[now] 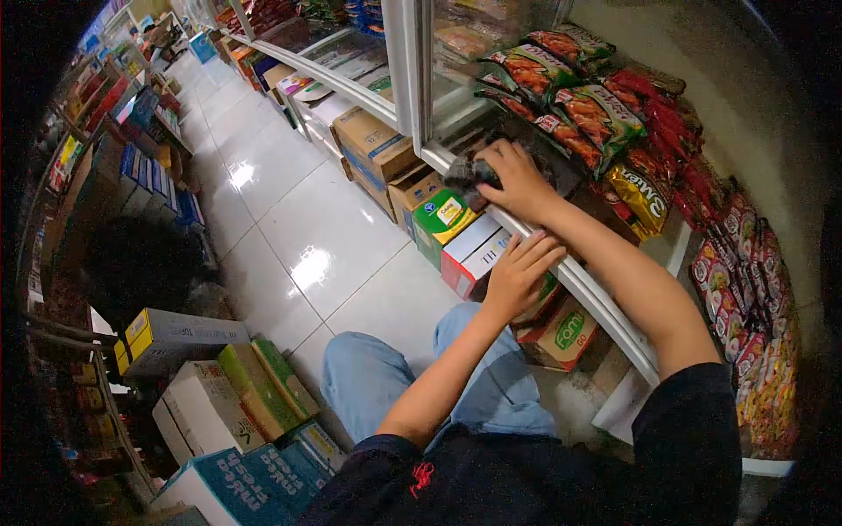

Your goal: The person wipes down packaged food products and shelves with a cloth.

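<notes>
- The long white metal shop shelf (605, 302), running low along the right wall, is being worked at by a crouching person in blue jeans and a dark top, with the glossy white tiled floor (289, 219) stretching away down the aisle.
- Cardboard cartons are being kept under that shelf edge, the closest being a green-and-white printed cardboard box (443, 223) and a red-and-white cardboard box (474, 254).
- Red and green plastic noodle packets (579, 110) are lying stacked flat on the shelf, shingled over each other, with a yellow foil snack bag (640, 197) tucked beside them.
- The small dark crinkly plastic packet (469, 173) is being held right at the front lip of the shelf, just left of the noodle stack.
- The right hand (517, 180) is being closed over that dark packet, fingers curled around its top; how tight the grip is can't really be told.
- The left hand (517, 272) is being rested on the shelf edge below, fingers loosely spread and nothing held.
- Handling-wise, the packet is probably light, soft and a bit slippery, with contents likely to crush, so it's best taken across the flat middle rather than pinched by a corner seam.
</notes>
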Tool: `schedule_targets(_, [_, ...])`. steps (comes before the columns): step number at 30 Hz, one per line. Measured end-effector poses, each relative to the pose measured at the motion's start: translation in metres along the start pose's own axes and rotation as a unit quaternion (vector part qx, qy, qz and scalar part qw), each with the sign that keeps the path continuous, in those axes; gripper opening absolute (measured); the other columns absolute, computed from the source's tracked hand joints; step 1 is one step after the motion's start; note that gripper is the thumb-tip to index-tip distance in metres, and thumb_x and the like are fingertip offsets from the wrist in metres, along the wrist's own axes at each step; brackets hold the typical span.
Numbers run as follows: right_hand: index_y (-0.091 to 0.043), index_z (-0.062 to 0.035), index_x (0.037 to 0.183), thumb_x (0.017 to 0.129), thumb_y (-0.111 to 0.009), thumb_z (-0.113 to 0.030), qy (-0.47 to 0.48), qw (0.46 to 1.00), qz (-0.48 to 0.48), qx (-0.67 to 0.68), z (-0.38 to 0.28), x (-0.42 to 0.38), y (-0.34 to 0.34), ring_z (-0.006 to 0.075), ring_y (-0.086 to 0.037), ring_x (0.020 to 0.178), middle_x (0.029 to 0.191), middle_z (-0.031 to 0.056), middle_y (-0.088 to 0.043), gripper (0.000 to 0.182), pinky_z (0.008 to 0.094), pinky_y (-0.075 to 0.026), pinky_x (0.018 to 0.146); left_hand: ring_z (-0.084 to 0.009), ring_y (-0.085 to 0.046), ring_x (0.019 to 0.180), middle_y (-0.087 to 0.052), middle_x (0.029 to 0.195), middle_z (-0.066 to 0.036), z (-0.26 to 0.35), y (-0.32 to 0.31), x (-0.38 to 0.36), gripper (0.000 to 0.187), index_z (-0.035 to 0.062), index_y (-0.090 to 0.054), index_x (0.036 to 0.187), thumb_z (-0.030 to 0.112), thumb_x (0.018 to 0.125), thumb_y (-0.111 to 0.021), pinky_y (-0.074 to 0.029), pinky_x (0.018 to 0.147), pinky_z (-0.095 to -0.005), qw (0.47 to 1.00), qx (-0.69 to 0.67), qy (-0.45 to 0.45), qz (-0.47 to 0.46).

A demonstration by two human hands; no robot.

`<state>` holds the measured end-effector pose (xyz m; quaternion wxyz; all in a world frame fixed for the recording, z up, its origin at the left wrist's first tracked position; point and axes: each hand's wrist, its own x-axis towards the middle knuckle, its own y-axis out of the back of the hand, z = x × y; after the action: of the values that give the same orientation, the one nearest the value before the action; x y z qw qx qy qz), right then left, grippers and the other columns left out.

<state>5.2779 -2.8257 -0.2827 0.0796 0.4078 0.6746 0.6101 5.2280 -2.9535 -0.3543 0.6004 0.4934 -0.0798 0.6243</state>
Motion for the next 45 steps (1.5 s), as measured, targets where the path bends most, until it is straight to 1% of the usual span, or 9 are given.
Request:
schedule_targets(5, [-0.045, -0.0075, 0.112, 0.072, -0.06, -0.032, -0.027, 0.997, 0.032, -0.058, 0.027, 0.058, -0.032, 0.0348, -0.04, 0.101, 0.108, 0.0182, -0.044, 0.049, 0.0428, -0.034, 0.086, -0.0287, -0.044, 0.112, -0.052, 0.115, -0.006, 0.003, -0.004, 0.0, 0.055, 0.0119, -0.055, 0.106, -0.007, 0.055, -0.052, -0.031, 0.093, -0.0522, 0.999, -0.035, 0.018, 0.029])
schedule_targets(8, [-0.045, -0.0081, 0.113, 0.072, -0.059, -0.032, -0.057, 0.995, 0.05, -0.065, 0.02, 0.069, -0.037, 0.035, -0.04, 0.102, 0.11, 0.0182, -0.044, 0.05, 0.0438, -0.033, 0.087, -0.0242, -0.043, 0.113, -0.05, 0.117, -0.005, -0.002, -0.004, -0.001, 0.053, 0.0119, -0.054, 0.109, -0.004, 0.059, -0.053, -0.034, 0.092, -0.0485, 0.999, -0.008, -0.017, 0.037])
schedule_targets(15, [-0.046, -0.0064, 0.11, 0.07, -0.061, -0.02, -0.021, 0.999, -0.021, 0.042, 0.003, -0.038, 0.023, 0.0342, -0.039, 0.104, 0.109, 0.0169, -0.042, 0.045, 0.0409, -0.032, 0.09, -0.0248, -0.043, 0.113, -0.049, 0.117, -0.006, -0.003, 0.0, -0.001, 0.053, 0.0118, -0.053, 0.112, -0.001, 0.06, -0.052, -0.032, 0.093, -0.0485, 0.999, -0.019, -0.026, 0.009])
schedule_targets(20, [-0.045, -0.0074, 0.113, 0.071, -0.062, -0.023, -0.009, 0.999, 0.021, -0.036, 0.031, 0.026, -0.022, 0.0347, -0.04, 0.102, 0.112, 0.0168, -0.042, 0.049, 0.0425, -0.033, 0.088, -0.0284, -0.041, 0.115, -0.047, 0.121, -0.006, -0.003, -0.001, -0.002, 0.062, 0.0124, -0.051, 0.114, -0.005, 0.055, -0.056, -0.029, 0.094, -0.0508, 0.999, -0.041, -0.012, 0.001])
schedule_targets(24, [-0.044, -0.0035, 0.11, 0.073, -0.06, -0.024, -0.036, 0.997, 0.032, -0.066, 0.032, 0.074, -0.037, 0.0356, -0.04, 0.1, 0.11, 0.0166, -0.042, 0.046, 0.0422, -0.034, 0.086, -0.022, -0.042, 0.115, -0.046, 0.122, -0.004, -0.008, -0.002, -0.005, 0.054, 0.0139, -0.05, 0.114, 0.001, 0.062, -0.053, -0.033, 0.094, -0.0449, 0.998, 0.028, -0.044, 0.02])
schedule_targets(32, [-0.045, -0.0088, 0.111, 0.069, -0.062, -0.019, -0.025, 0.998, -0.034, 0.043, 0.019, -0.031, 0.023, 0.034, -0.038, 0.105, 0.11, 0.0154, -0.042, 0.046, 0.0394, -0.03, 0.09, -0.0242, -0.039, 0.118, -0.044, 0.124, -0.006, 0.004, 0.002, -0.001, 0.055, 0.0115, -0.046, 0.118, 0.001, 0.064, -0.052, -0.029, 0.097, -0.0458, 0.999, 0.032, -0.025, -0.024])
schedule_targets(36, [-0.044, -0.009, 0.112, 0.07, -0.062, -0.021, -0.014, 0.999, -0.035, 0.035, 0.03, 0.007, -0.004, 0.0333, -0.037, 0.107, 0.112, 0.0149, -0.042, 0.048, 0.039, -0.03, 0.091, -0.0274, -0.04, 0.116, -0.045, 0.124, -0.007, 0.014, 0.002, -0.002, 0.057, 0.0108, -0.049, 0.114, -0.001, 0.058, -0.055, -0.031, 0.095, -0.0479, 0.999, 0.037, 0.008, 0.02])
schedule_targets(38, [-0.042, -0.0092, 0.115, 0.072, -0.061, -0.024, -0.009, 0.998, 0.058, -0.026, 0.043, 0.041, -0.032, 0.0334, -0.038, 0.106, 0.113, 0.0148, -0.042, 0.05, 0.0392, -0.031, 0.091, -0.0261, -0.039, 0.117, -0.043, 0.125, -0.007, 0.017, 0.003, 0.0, 0.059, 0.0111, -0.048, 0.115, 0.0, 0.057, -0.056, -0.032, 0.095, -0.0465, 0.997, 0.069, 0.018, 0.012])
schedule_targets(45, [-0.041, -0.0101, 0.117, 0.068, -0.064, -0.028, -0.07, 0.997, -0.01, -0.011, 0.04, 0.066, -0.033, 0.0341, -0.041, 0.102, 0.107, 0.0151, -0.043, 0.057, 0.04, -0.034, 0.087, -0.0234, -0.039, 0.117, -0.044, 0.124, -0.006, 0.015, 0.014, 0.001, 0.06, 0.0125, -0.047, 0.116, 0.001, 0.058, -0.058, -0.032, 0.094, -0.0449, 0.992, 0.122, -0.001, -0.04])
